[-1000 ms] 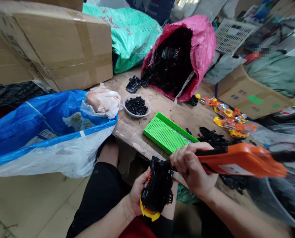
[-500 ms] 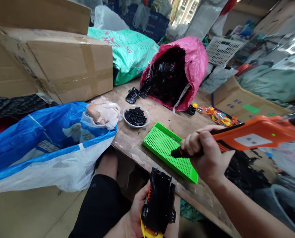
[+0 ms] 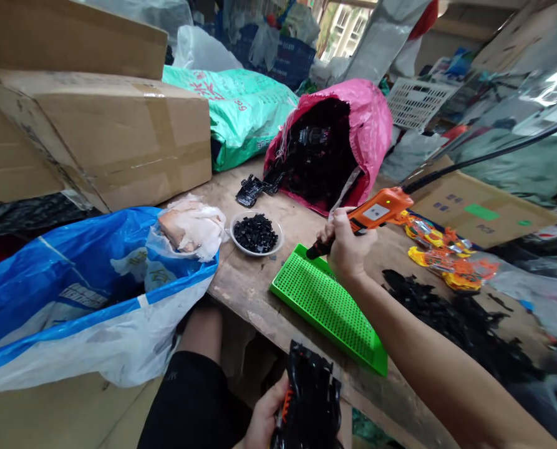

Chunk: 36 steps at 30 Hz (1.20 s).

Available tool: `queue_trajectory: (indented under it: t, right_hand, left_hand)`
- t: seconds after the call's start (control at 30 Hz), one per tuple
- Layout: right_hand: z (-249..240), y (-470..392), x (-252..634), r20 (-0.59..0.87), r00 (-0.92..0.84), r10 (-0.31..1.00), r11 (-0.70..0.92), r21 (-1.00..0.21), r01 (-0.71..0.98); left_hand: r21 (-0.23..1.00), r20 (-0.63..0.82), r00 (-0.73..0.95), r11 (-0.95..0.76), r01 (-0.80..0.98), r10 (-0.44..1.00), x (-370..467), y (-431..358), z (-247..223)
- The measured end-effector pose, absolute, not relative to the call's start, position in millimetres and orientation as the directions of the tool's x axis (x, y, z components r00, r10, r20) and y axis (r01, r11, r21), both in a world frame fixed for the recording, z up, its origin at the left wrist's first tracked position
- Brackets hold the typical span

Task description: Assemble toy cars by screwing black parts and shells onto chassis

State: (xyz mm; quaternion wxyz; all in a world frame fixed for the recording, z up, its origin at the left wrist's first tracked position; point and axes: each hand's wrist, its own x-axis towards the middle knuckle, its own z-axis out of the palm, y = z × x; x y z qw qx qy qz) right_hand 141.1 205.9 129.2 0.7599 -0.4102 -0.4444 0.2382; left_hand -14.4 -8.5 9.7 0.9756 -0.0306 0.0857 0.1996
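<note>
Two hands, one orange screwdriver, one green tray, one bowl.

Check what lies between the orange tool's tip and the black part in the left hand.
In the head view, the green perforated tray lies nearest the orange tool's tip, then a strip of wooden bench before the black part.

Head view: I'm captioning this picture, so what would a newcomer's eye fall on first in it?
Probably the pink sack, its dark mouth open toward the camera at the back of the table. Then the bright green tray near the table's front edge, and the orange tool in the right hand by the tray's far end.
</note>
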Motion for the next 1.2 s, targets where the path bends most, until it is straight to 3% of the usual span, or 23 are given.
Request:
queue_trajectory:
  t: [0.8, 1.2]
  right_hand:
    - [115.4, 217.6, 140.4, 0.447, 0.491, 0.748, 0.514, -0.858, -0.003]
    - [123.5, 213.2, 141.5, 0.464, 0.481, 0.744, 0.534, -0.845, -0.01]
  left_hand:
    - [-0.144, -0.166, 0.866, 0.857, -0.494, 0.471, -19.5, -12.2, 11.2]
    - [-0.145, -0.176, 0.864, 0.856, -0.497, 0.472, -19.4, -12.5, 14.2]
